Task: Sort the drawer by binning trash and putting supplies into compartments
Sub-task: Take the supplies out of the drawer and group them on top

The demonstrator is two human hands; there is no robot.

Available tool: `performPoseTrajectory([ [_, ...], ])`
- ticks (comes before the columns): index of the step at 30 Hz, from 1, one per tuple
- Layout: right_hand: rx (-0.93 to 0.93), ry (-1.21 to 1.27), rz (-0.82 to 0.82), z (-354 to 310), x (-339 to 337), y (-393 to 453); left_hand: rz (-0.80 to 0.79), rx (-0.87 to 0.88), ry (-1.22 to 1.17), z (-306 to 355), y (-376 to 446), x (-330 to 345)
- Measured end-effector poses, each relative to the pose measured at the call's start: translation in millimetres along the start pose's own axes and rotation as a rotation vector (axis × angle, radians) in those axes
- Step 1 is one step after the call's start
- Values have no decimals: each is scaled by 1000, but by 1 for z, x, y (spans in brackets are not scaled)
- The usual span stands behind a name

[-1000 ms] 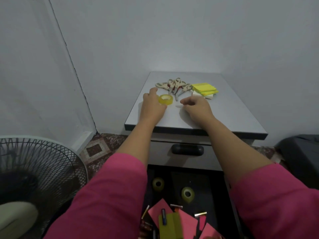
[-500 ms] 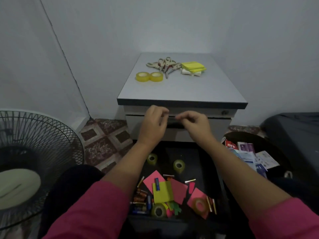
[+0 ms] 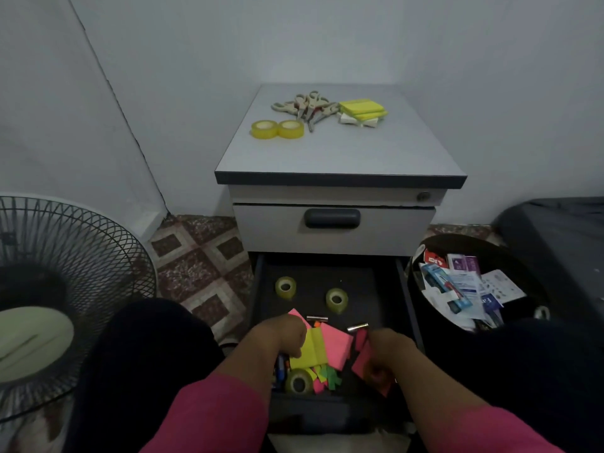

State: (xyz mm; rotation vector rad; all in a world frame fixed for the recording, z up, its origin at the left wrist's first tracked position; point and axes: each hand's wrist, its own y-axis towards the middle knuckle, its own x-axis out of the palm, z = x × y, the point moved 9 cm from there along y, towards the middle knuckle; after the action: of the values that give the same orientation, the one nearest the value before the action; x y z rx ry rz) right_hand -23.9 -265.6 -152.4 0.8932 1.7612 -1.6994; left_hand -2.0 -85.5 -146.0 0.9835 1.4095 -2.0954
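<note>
Drawer [image 3: 385,282] clutter is light, floppy paper notes [image 3: 333,344]; pinch edges; left hand [image 3: 277,335] and right hand [image 3: 385,354] curled among them, grasp unclear.

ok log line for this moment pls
stage: clearing drawer | left hand: on yellow note | right hand: among pink notes | grips: unclear

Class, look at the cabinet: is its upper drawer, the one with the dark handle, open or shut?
Shut. The upper drawer sits flush in the cabinet, while the bottom drawer below is pulled out.
</note>
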Motion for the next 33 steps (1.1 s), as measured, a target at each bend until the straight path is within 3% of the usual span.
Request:
performPoseTrajectory([
  [8,21,-57,37,-1,-2,8,-138,-15,174,-4,6,33],
  [14,-93,389,143,-17,-14,21,-154,-21,182,-2,6,31],
  [19,35,116,153,6,-3,23,-183,-14,187,3,5,35],
  [26,40,45,162,6,5,28,35,83,-21,19,8,17],
  [33,-96,13,104,-12,9,32,-89,15,-49,13,5,26],
])
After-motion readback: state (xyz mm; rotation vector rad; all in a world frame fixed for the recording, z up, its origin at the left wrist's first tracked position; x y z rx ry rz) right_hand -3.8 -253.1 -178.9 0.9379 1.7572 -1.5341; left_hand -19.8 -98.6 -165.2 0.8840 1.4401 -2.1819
